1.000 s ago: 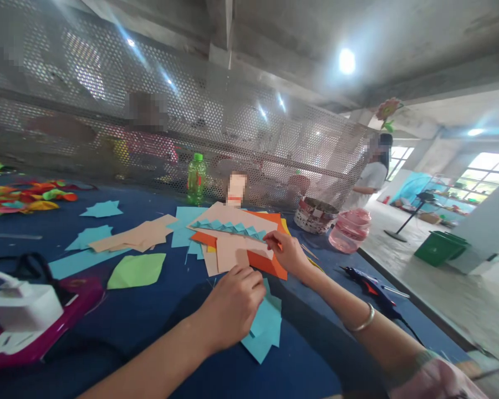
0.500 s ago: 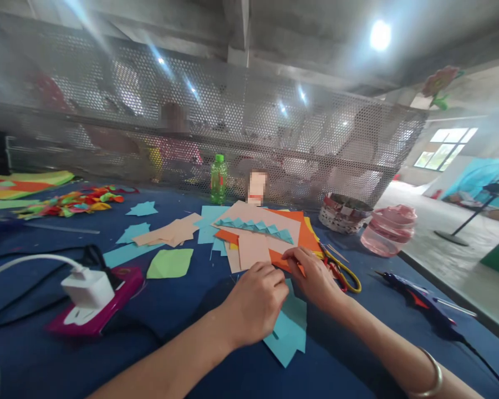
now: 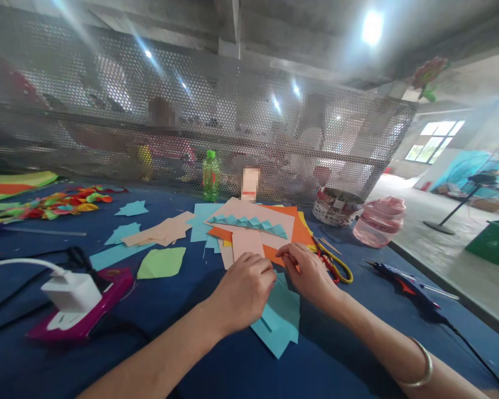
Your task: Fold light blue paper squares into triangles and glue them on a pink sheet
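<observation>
In the head view, the main change is at the right hand [image 3: 310, 272]. It was at the right end of the zigzag-folded light-blue paper strip [image 3: 249, 223]; now it has drawn back towards the near side of the table [image 3: 316, 371], over the near corner of a bright orange paper sheet [image 3: 303, 224]. Its thumb and fingers stand close together in a narrow pinch; whether anything thin is between them, I cannot tell.

The strip lies free of both hands, slanting across a broad pale-pink paper sheet [image 3: 233, 206], in the middle of the table towards its far edge. I judge that handling of the strip has paused, with the strip looking settled where it lies.

The left hand [image 3: 248, 289] has stayed much the same: a loosely curled fist over the near end of the paper pile, its palm hidden, so I cannot tell what it holds, if anything. Just below both hands lie overlapping light-blue paper pieces [image 3: 285, 313].

The scissors with yellow and red handles [image 3: 330, 265] now show beside the right hand, towards the right edge of the table; nearer that edge rests a dark-blue glue gun [image 3: 411, 285].
</observation>
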`<state>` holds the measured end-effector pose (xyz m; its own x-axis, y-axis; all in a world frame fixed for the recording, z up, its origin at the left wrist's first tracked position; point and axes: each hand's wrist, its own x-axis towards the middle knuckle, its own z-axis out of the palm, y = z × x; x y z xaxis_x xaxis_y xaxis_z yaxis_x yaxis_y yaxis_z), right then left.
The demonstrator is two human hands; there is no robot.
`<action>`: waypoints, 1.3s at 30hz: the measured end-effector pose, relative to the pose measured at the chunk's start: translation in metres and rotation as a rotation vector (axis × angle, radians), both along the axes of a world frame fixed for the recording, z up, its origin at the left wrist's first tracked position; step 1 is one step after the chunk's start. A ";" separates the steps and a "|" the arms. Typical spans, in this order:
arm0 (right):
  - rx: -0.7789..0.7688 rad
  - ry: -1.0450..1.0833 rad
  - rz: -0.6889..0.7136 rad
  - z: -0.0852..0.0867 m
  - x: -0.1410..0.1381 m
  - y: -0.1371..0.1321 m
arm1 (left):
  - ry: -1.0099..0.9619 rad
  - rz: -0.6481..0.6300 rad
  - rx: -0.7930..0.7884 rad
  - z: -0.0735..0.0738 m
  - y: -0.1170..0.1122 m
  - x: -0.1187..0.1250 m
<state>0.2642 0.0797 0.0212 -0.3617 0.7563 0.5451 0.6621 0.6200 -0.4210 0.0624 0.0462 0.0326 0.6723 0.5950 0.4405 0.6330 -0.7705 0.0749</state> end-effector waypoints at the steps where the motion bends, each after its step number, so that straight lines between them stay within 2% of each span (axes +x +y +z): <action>1: 0.000 0.005 0.000 0.000 0.000 0.000 | -0.005 0.008 -0.004 0.000 0.000 0.000; 7: -0.039 0.006 0.024 0.002 -0.001 0.001 | -0.021 0.060 -0.038 0.003 0.005 -0.005; 11: -0.089 -0.043 -0.013 0.006 -0.001 -0.001 | -0.060 0.141 -0.077 0.003 0.013 -0.012; 17: -0.227 -0.163 -0.082 0.010 -0.003 -0.007 | -0.095 0.209 -0.164 0.002 0.017 -0.016; 23: -0.367 -0.237 -0.045 0.010 -0.002 -0.011 | -0.154 0.238 -0.239 0.001 0.018 -0.016; 29: -0.379 -0.125 -0.022 0.012 -0.006 -0.009 | -0.333 0.260 -0.371 0.000 0.021 -0.016; 34: -0.331 0.031 -0.024 0.011 -0.007 -0.005 | -0.535 0.275 -0.580 -0.001 0.029 -0.018; 39: -0.303 0.146 -0.002 0.010 -0.008 -0.005 | -0.639 0.294 -0.769 0.000 0.036 -0.022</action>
<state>0.2564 0.0744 0.0315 -0.2948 0.8927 0.3409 0.5823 0.4507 -0.6766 0.0402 0.0821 0.0329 0.2306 0.9683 0.0957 0.4576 -0.1947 0.8676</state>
